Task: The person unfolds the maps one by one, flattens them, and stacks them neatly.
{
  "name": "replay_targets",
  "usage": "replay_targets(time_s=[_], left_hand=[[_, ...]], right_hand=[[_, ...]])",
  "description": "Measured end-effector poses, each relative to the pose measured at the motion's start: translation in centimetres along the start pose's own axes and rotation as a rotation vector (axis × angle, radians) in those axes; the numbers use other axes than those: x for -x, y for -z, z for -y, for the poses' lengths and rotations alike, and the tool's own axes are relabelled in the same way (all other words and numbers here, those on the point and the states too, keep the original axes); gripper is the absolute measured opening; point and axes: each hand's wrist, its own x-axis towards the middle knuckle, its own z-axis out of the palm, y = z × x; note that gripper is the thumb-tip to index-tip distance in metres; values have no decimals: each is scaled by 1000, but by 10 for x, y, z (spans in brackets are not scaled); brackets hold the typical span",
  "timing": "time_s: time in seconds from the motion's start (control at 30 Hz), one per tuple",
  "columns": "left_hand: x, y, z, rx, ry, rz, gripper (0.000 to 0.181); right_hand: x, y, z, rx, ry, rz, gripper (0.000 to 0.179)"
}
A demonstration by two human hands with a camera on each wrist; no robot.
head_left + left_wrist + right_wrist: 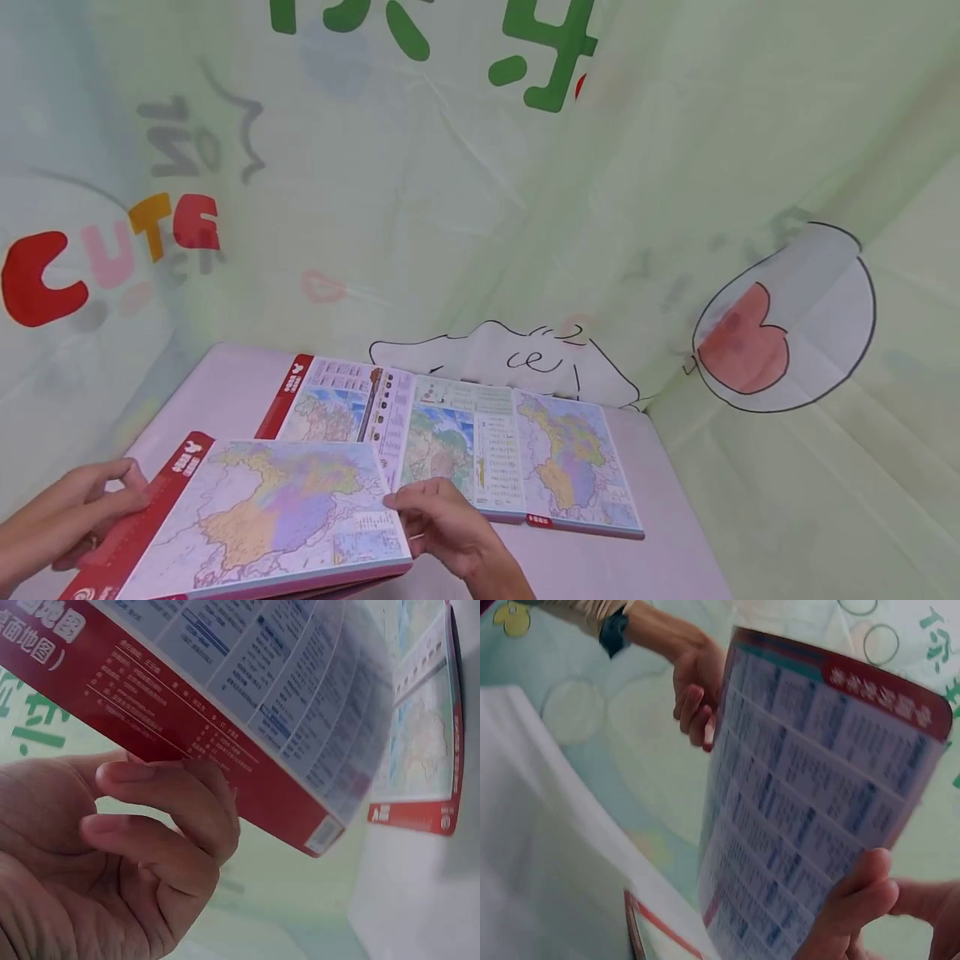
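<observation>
A folded map (pixel 277 508) with a red strip (pixel 142 521) along its left side is held up over the near part of the table. The left hand (pixel 90 510) grips that red strip, fingers curled behind it. At the opposite edge, the right hand (pixel 450 525) pinches the map between thumb and fingers. Its front shows a coloured map of provinces. Both wrist views face the back panel (pixel 810 772), which carries columns of printed text. More unfolded map panels (pixel 461 450) lie flat on the table behind, partly covered by the held one.
The pale pink-white table (pixel 611 567) meets a light green printed curtain (pixel 420 208) at its back and sides. Cartoon drawings and coloured letters decorate the curtain. The red-edged panel (pixel 281 396) lies at the back left.
</observation>
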Motion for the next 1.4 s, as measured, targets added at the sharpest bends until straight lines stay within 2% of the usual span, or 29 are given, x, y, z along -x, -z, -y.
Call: replay_targets(time_s=[0.07,0.17,0.27,0.33,0.4,0.5,0.63,0.77,1.0,1.17,1.4], left_hand=[[-7,-4,-6,-27,-17,-52,39],[-21,-10,-15,-50,-62,-132,43],[-38,-18,-22,-68,-173,-189,42],[-50,-24,-25,-70,-260,-205,39],[-64,-31,-30,-52,-326,-215,37],[-87,-43,-37,-33,-387,-242,36],[-119,-57,-44,-70,-437,-330,39],[-148,-72,-47,-126,-446,-385,41],[-191,-99,-46,-117,-418,-378,34],[-212,-115,-45,-75,-376,-359,29],[-236,-137,-36,-52,-302,-350,30]], right_hand=[[1,9,3,70,13,-42,18],[-1,26,3,161,51,-114,18],[-6,45,2,228,116,-213,16],[-8,54,4,283,164,-302,17],[-8,60,7,337,212,-384,21],[-8,66,13,398,262,-488,25],[-14,77,14,435,293,-606,23],[-26,89,8,458,297,-716,21],[-43,111,-9,495,277,-844,15],[-53,124,-18,522,240,-921,13],[-63,140,-32,569,183,-999,10]])
